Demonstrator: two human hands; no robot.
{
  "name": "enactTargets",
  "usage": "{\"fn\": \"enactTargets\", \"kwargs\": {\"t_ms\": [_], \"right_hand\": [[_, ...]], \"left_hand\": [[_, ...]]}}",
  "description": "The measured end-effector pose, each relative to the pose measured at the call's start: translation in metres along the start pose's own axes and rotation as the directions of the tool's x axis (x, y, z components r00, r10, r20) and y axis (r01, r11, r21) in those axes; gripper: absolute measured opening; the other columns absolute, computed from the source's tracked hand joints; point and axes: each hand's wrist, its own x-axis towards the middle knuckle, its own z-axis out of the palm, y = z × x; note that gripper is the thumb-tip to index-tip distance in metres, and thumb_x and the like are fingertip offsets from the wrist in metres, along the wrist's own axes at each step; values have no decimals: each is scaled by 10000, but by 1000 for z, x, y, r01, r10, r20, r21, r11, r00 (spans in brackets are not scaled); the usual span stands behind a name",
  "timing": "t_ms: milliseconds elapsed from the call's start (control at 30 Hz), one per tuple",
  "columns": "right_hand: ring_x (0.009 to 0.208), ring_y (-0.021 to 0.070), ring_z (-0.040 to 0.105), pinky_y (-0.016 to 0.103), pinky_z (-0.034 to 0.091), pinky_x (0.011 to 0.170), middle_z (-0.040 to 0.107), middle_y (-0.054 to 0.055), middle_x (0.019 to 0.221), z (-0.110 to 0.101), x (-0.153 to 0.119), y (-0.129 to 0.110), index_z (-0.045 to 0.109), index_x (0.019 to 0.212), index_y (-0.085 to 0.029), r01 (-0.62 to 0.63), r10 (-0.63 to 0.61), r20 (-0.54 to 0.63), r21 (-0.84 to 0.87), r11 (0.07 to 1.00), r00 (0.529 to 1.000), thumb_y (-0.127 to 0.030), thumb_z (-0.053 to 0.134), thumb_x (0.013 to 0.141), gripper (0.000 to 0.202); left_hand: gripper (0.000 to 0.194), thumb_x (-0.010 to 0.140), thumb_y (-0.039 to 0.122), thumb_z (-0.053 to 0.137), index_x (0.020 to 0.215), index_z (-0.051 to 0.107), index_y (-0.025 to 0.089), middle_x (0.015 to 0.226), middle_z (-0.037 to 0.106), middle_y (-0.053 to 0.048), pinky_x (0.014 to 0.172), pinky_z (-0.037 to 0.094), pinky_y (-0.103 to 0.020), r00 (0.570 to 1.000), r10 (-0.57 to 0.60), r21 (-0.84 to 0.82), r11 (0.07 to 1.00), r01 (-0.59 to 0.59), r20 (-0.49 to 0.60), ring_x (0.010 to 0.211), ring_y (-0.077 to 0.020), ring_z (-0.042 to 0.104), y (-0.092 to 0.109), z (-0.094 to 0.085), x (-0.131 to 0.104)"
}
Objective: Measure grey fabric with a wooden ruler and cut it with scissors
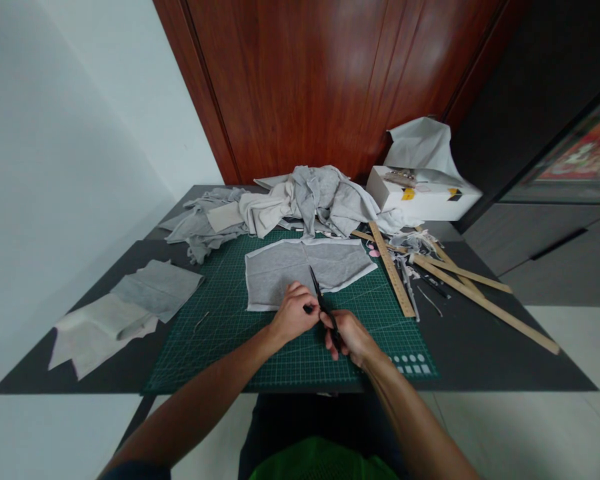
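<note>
My right hand (347, 333) is wrapped round the black handle of a pair of scissors (317, 285), whose blades point away from me. Beside it, my left hand (296, 312) is closed with its fingers pinched together at the lower edge of the cloth. A small dark bit shows at those fingertips; what they hold I cannot make out. Under the blades lies a flat grey cloth piece (275, 267) with pale edges and a crease line near its middle. The cloth rests on a green cutting mat (220, 347), and my left hand covers part of its lower edge.
Crumpled grey and cream cloth (325, 193) is heaped along the back. Cloth pieces (155, 287) lie at the left. At the right are a wooden ruler (393, 270), wooden strips (490, 303) and fabric scraps (413, 243). A white box (430, 197) stands at the back right.
</note>
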Motion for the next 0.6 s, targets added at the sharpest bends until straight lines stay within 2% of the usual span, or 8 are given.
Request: {"fn": "enactTargets", "kwargs": {"t_ms": [200,367,600], "right_hand": [[328,101,514,229,158,339,615,-4,498,-4,2,1,543,734,-198,-10,10,15,-6,1000,1000,-526,564,873,357],[343,104,523,231,163,349,620,-2,514,-6,9,-5,553,759,-195,4,-4,29,-14,1000,1000,-556,556,875,379],[327,96,478,243,180,355,581,13,462,-6,13,-11,549,619,-194,0,0,6,-101,995,1000,-524,536,881,421]], "left_hand": [[216,792,66,693,659,635,226,709,637,1,820,491,-340,1000,1,-5,1000,-1,-6,816,-184,581,1,-2,1],[209,793,115,753,660,638,229,705,627,4,809,489,-338,1000,-6,-8,1000,6,-7,820,-185,576,1,-2,0],[211,793,121,758,657,632,223,699,622,7,798,485,-333,999,28,-1,1000,-29,-19,810,-180,571,0,1,-1]]}}
